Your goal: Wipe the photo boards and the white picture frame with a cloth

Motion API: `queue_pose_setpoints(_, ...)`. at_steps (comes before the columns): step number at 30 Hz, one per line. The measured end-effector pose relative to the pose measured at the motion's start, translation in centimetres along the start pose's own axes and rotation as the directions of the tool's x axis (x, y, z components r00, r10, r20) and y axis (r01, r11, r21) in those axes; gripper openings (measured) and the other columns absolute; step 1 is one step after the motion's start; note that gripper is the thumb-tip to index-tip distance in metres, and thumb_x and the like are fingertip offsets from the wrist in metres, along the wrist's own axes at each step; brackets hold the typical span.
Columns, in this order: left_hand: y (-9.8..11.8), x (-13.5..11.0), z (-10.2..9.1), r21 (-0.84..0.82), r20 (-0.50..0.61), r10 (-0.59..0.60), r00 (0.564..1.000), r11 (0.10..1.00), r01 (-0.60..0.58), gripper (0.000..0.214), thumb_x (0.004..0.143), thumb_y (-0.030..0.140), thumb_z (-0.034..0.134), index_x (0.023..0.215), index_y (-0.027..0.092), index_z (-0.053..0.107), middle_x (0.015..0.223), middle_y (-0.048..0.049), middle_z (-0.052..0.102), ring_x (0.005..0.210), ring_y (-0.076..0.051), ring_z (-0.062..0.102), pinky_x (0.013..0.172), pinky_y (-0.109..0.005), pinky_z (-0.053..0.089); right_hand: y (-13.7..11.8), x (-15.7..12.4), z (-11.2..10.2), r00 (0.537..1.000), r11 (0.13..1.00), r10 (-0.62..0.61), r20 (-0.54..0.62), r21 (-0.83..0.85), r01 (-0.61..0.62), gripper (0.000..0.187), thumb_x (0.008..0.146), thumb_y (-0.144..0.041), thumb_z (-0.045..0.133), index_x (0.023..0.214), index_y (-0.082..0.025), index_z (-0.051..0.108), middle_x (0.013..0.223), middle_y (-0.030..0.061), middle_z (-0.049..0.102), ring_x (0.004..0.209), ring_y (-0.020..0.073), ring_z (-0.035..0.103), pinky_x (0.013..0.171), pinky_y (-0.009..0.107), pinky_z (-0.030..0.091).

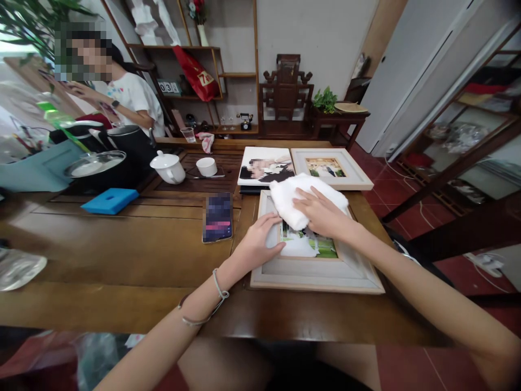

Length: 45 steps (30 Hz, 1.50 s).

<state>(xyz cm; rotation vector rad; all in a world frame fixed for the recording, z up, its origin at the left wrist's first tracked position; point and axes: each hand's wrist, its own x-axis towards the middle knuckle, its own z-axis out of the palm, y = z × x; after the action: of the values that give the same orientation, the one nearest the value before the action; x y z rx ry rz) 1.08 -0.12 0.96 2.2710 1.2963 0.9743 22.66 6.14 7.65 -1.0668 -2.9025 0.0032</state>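
Observation:
A picture frame (309, 269) with a pale wooden edge and a grey-white mount lies flat at the table's right end. Its photo (325, 247) shows green and white, and its upper part is covered. My right hand (319, 212) presses a folded white cloth (291, 190) onto the frame, fingers over the cloth's top. On the frame's left side rests my left hand (260, 241), open, with thumb and fingers apart. Just behind lie a photo panel (266, 163) and a second framed picture (299, 163), side by side.
Left of the frame lies a phone (218, 217). Farther left are a blue box (109, 201), a white lidded cup (167, 166), a small white bowl (206, 166) and a black pot (97, 174). Another person (134, 95) is beyond the table. A dark wooden chair (287, 89) stands behind.

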Motion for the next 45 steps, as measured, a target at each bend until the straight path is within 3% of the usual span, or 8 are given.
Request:
queue_pose_setpoints(7, 0.4, 0.1, -0.2, -0.012, 0.02, -0.034, 0.999, 0.999, 0.034, 0.061, 0.079, 0.025, 0.071, 0.134, 0.014, 0.047, 0.139, -0.0188, 0.054, 0.132, -0.032, 0.052, 0.113, -0.051, 0.04, -0.5, -3.5, -3.6, 0.996, 0.997, 0.037, 0.082, 0.064, -0.042, 0.032, 0.07, -0.006, 0.053, 0.093, -0.018, 0.071, 0.104, 0.0095, 0.074, 0.105, 0.029, 0.066, 0.096, 0.041, 0.047)
queue_pose_setpoints(13, 0.6, 0.0, -0.3, -0.074, -0.007, -0.052, 0.999, 0.996, 0.051, 0.068, 0.08, 0.022, 0.065, 0.142, 0.013, 0.038, 0.142, -0.0199, 0.052, 0.133, -0.032, 0.051, 0.113, -0.05, 0.039, -3.5, -0.4, -0.8, 0.986, 0.986, 0.167, -0.012, 0.017, -0.167, 0.048, 0.073, -0.005, 0.053, 0.121, 0.001, 0.06, 0.149, 0.0282, 0.043, 0.143, 0.0421, 0.03, 0.115, 0.055, 0.026)
queue_pose_setpoints(18, -0.1, -0.2, 0.0, -0.107, -0.054, -0.061, 0.997, 0.993, 0.055, 0.056, 0.087, 0.01, 0.04, 0.144, 0.009, 0.036, 0.145, -0.0216, 0.049, 0.138, -0.028, 0.046, 0.118, -0.048, 0.034, -6.2, -1.5, 0.8, 0.993, 0.994, 0.076, 0.086, 0.074, -0.082, 0.057, 0.068, -0.002, 0.053, 0.124, 0.0, 0.059, 0.152, 0.0255, 0.04, 0.146, 0.0411, 0.023, 0.116, 0.053, 0.03)
queue_pose_setpoints(25, -0.1, 0.0, -0.1, -0.058, -0.122, -0.084, 0.989, 0.995, 0.078, 0.043, 0.097, 0.022, 0.041, 0.138, 0.013, 0.043, 0.138, -0.0192, 0.055, 0.132, -0.028, 0.051, 0.114, -0.048, 0.038, -8.8, -8.7, -3.1, 0.916, 0.894, -0.334, 0.223, 0.382, 0.233, 0.085, 0.056, 0.005, 0.05, 0.14, -0.006, 0.05, 0.157, 0.0138, 0.037, 0.147, 0.0286, 0.026, 0.122, 0.042, 0.023)
queue_pose_setpoints(32, -0.2, -0.1, 0.3, -0.045, -0.259, -0.138, 0.956, 0.99, 0.131, 0.041, 0.098, 0.024, 0.04, 0.137, 0.011, 0.043, 0.146, -0.0218, 0.043, 0.141, -0.03, 0.039, 0.118, -0.051, 0.03, -3.0, -16.5, -4.4, 0.975, 0.944, 0.139, 0.174, 0.273, -0.184, 0.076, 0.075, 0.001, 0.043, 0.146, -0.028, 0.047, 0.15, 0.0021, 0.049, 0.135, 0.0243, 0.049, 0.113, 0.044, 0.038)
queue_pose_setpoints(38, -1.1, 0.6, -0.3, -0.478, -0.192, -0.524, 0.83, 0.788, 0.388, 0.04, 0.098, 0.022, 0.042, 0.137, 0.012, 0.043, 0.134, -0.0191, 0.059, 0.126, -0.024, 0.057, 0.112, -0.046, 0.039, -0.1, -7.6, -2.9, 0.928, 0.922, 0.352, -0.123, 0.214, -0.322, 0.054, 0.079, -0.002, 0.041, 0.132, -0.005, 0.053, 0.128, 0.0252, 0.063, 0.115, 0.0366, 0.062, 0.095, 0.053, 0.048)
queue_pose_setpoints(42, -1.3, 1.3, -1.4, -0.766, 0.035, -0.718, 0.696, 0.428, 0.48, 0.032, 0.095, 0.026, 0.051, 0.124, 0.013, 0.055, 0.107, -0.0126, 0.071, 0.093, -0.017, 0.071, 0.092, -0.034, 0.053, -3.2, -1.2, -0.6, 0.986, 0.969, 0.136, -0.101, 0.221, -0.111, 0.057, 0.074, 0.003, 0.044, 0.129, -0.009, 0.057, 0.14, 0.0199, 0.057, 0.135, 0.0312, 0.046, 0.108, 0.05, 0.039)
queue_pose_setpoints(45, -1.1, 1.5, -1.9, -0.785, 0.109, -0.702, 0.704, 0.374, 0.494, 0.025, 0.089, 0.03, 0.061, 0.101, 0.009, 0.066, 0.088, -0.0104, 0.074, 0.079, -0.018, 0.072, 0.078, -0.029, 0.055, -5.8, -1.5, 0.1, 0.996, 0.966, -0.074, -0.042, 0.245, 0.082, 0.062, 0.069, 0.003, 0.051, 0.129, -0.011, 0.059, 0.147, 0.0133, 0.052, 0.143, 0.028, 0.035, 0.117, 0.046, 0.028)
